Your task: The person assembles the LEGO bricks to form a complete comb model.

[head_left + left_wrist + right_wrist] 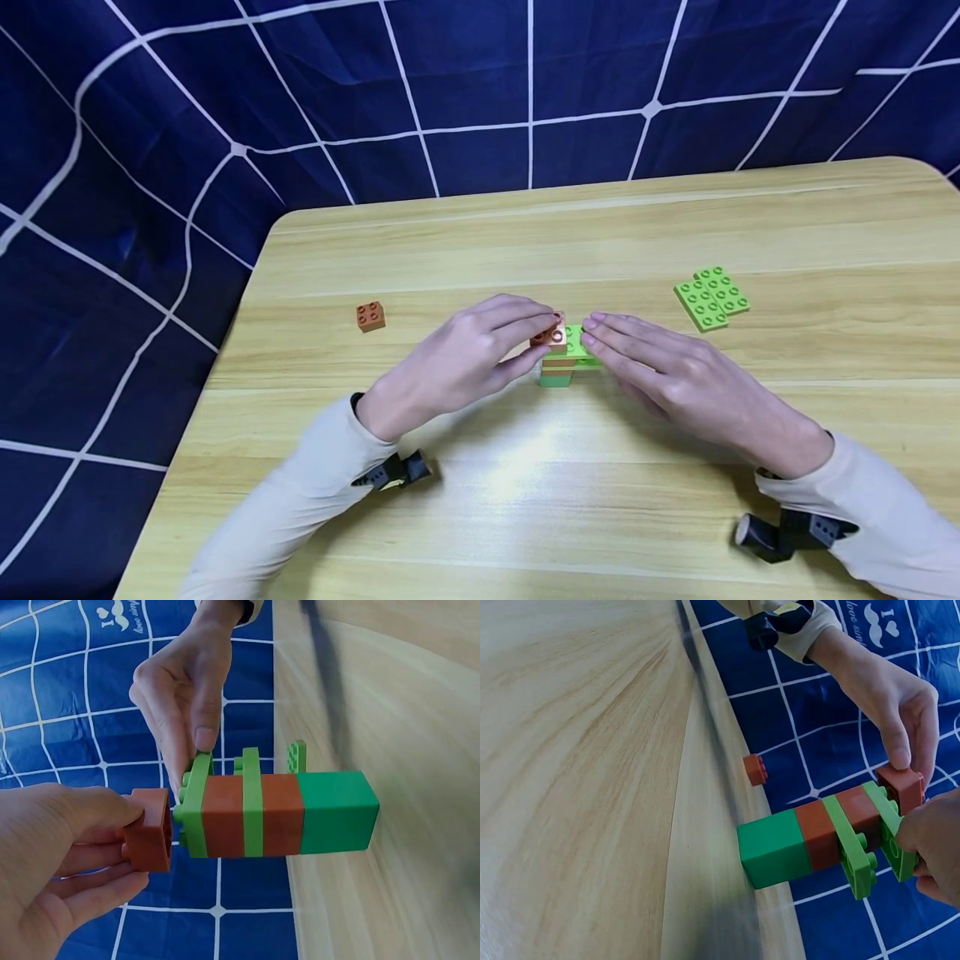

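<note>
Left wrist view: pinching brown brick (pixel 147 831) in left hand (pixel 56 847) just above block tower (pixel 282 815), clamping tower's top green plate (pixel 195 825) in right hand (pixel 187 686), apparently at brick-adding step, next calling for alignment over tower studs (pixel 178 814) and firm press.

Brown brick (pixel 556 337), 1: partly hidden behind the fingers of the left hand (pixel 467 354), head view. Upper light-green plate (pixel 573 340), 1: end obscured by the fingertips of the right hand (pixel 686 379). The left hand, left wrist view: cut off behind its fingers by the left edge.
</note>
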The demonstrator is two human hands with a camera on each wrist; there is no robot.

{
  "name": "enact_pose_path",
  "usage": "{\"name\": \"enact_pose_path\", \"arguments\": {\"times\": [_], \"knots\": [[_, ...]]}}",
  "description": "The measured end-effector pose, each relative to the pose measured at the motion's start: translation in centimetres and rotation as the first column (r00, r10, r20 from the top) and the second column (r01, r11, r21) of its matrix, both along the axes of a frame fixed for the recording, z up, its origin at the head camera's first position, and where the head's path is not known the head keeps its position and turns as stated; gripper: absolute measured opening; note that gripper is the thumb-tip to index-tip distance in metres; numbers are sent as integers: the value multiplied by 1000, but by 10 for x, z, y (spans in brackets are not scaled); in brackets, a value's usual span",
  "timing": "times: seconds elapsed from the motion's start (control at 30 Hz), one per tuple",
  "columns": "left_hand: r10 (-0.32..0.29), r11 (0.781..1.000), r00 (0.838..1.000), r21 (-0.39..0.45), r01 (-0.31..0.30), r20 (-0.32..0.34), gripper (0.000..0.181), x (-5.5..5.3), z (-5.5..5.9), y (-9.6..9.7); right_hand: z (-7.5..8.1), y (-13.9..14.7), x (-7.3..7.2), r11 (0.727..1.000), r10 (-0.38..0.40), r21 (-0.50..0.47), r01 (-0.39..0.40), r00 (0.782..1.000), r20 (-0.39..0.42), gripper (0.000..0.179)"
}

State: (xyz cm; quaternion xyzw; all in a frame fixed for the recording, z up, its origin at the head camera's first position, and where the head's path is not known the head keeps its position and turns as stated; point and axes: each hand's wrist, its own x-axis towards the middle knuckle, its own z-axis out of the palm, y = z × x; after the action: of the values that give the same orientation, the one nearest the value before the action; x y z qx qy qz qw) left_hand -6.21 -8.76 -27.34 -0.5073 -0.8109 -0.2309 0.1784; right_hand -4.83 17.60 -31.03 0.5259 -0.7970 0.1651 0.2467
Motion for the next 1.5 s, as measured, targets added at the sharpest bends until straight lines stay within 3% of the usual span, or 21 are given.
{"name": "enact_pose_path", "arguments": {"times": [0.27,0.47,0.73,1.13,1.23,1.5], "knots": [[0,998,999,60,-2,37,25,-1,-10,8,-1,0,-1,1000,6,-6,-6,1000,2,43],[-17,991,1000,135,14,25,23,-1,-19,11,-1,0,-1,1000,13,-22,-13,1000,-9,42],[-50,972,999,230,44,21,21,-3,-31,8,6,-8,0,990,39,-133,-43,999,-33,40],[-76,958,995,281,56,63,28,-3,-33,0,9,-18,-1,994,69,-81,-70,998,-13,42],[-77,959,996,276,64,37,28,-3,-33,-3,7,-18,-1,994,70,-85,-71,997,-13,41],[-87,982,994,164,97,-65,33,-3,-35,-5,4,-20,-1,990,65,-127,-69,997,-30,40]]}}
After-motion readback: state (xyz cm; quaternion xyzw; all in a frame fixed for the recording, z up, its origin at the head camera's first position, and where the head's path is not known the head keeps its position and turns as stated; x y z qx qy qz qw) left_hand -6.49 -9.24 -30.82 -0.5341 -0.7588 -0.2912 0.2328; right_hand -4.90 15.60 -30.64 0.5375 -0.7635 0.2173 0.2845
